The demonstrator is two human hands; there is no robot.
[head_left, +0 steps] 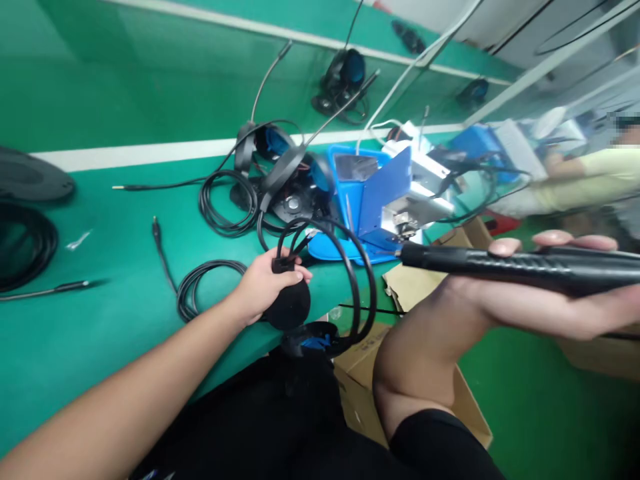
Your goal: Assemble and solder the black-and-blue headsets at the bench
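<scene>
My left hand point(270, 283) is closed around a black headset point(289, 305) at the table's front edge, gripping it near one round ear cup. Its double headband point(367, 280) loops out to the right, and the other ear cup point(315, 339), with blue inside, hangs below beside my lap. In my right hand point(545, 300), raised over the floor at the right, lies a black electric screwdriver point(500, 263), its tip pointing left. Just beyond that tip stands a blue and silver metal device point(393, 207). A coiled black cable point(200, 287) rests left of my left hand.
More black headsets point(280, 173) with thin microphone booms stand behind my left hand. A blue tray point(345, 193) sits beside the metal device. Cardboard boxes point(365, 353) are on the floor below. At the far right, a co-worker's arm point(585, 173) reaches over the bench.
</scene>
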